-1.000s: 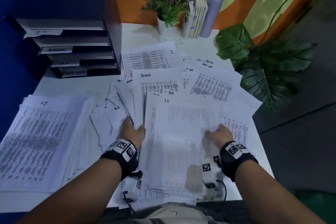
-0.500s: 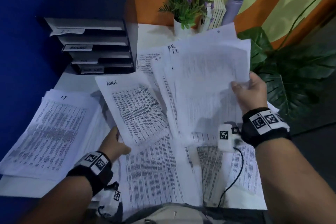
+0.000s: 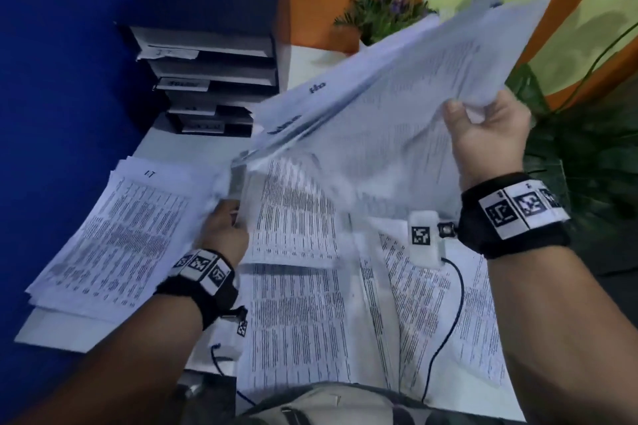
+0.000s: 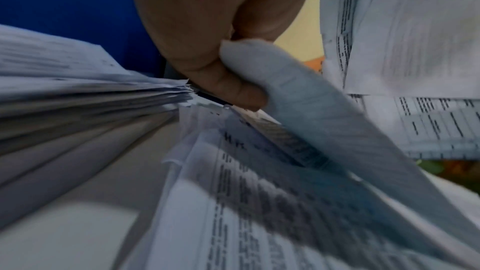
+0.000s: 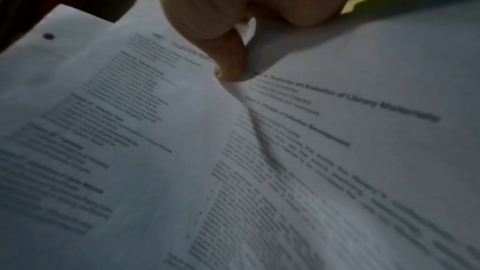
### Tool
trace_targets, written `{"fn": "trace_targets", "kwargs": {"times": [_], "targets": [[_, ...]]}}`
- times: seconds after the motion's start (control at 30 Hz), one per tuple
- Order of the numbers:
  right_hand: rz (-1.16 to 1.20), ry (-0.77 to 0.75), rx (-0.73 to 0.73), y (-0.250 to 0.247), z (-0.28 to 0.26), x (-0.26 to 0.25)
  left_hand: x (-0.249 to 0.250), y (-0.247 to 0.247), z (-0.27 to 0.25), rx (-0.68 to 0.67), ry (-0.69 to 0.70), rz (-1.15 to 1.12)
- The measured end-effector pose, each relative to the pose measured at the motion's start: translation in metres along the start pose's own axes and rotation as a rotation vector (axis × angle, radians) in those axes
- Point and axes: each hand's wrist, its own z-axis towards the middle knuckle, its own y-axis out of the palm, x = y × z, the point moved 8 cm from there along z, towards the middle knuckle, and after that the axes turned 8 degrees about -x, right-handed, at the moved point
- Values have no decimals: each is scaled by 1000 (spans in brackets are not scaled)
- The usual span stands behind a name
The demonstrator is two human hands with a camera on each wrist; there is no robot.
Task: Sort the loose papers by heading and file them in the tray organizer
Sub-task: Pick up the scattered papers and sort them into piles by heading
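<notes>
A thick bundle of loose papers (image 3: 397, 107) hangs tilted above the desk, held between both hands. My right hand (image 3: 483, 134) grips its upper right corner, thumb on top; the right wrist view shows the thumb (image 5: 231, 65) pressing into the creased sheets (image 5: 233, 151). My left hand (image 3: 224, 228) pinches the bundle's lower left edge, and the left wrist view shows the fingers (image 4: 228, 85) curled round a fold of paper (image 4: 311, 110). A sorted stack headed "IT" (image 3: 114, 235) lies at the left. The black tray organizer (image 3: 207, 79) with labelled shelves stands at the back left.
More printed sheets (image 3: 345, 321) cover the white desk (image 3: 58, 331) in front of me. A potted purple-flowered plant (image 3: 390, 10) stands behind the lifted bundle, a large leafy plant (image 3: 587, 148) at the right. A blue wall (image 3: 62, 79) borders the left.
Both hands have gathered the spread papers off the desk and raised them; the bundle has swung up and rightward, and the left hand now holds the same bundle.
</notes>
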Motion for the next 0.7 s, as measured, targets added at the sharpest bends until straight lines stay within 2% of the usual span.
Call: {"fn": "trace_targets", "kwargs": {"times": [0.07,0.1,0.17,0.23,0.3,0.33,0.4,0.47,0.53,0.57,0.63,0.7], "targets": [[68,129,-19,7,0,19,-11,6,-10,-134,2,-39],[42,218,-41,14,-3,28,-19,13,-18,-226,-3,-101],[-79,422,-117,29,-24,59,-49,30,-37,-405,-101,-225],[-198,604,-230,46,-57,94,-73,46,-60,-569,-177,-203],[-318,761,-338,56,-93,141,-86,57,-82,-702,-251,-84],[-339,824,-385,61,-112,159,-91,58,-88,-727,-270,-21],[-357,910,-446,65,-143,186,-90,53,-87,-663,-272,83],[-477,914,-494,63,-161,196,-87,46,-72,-546,-215,88],[-637,877,-443,54,-164,200,-88,49,-56,-515,-151,77],[-634,880,-406,52,-166,198,-91,54,-51,-529,-138,95],[-467,898,-358,56,-170,197,-96,65,-46,-550,-148,114],[-342,944,-418,67,-180,198,-93,73,-44,-550,-135,206]]}}
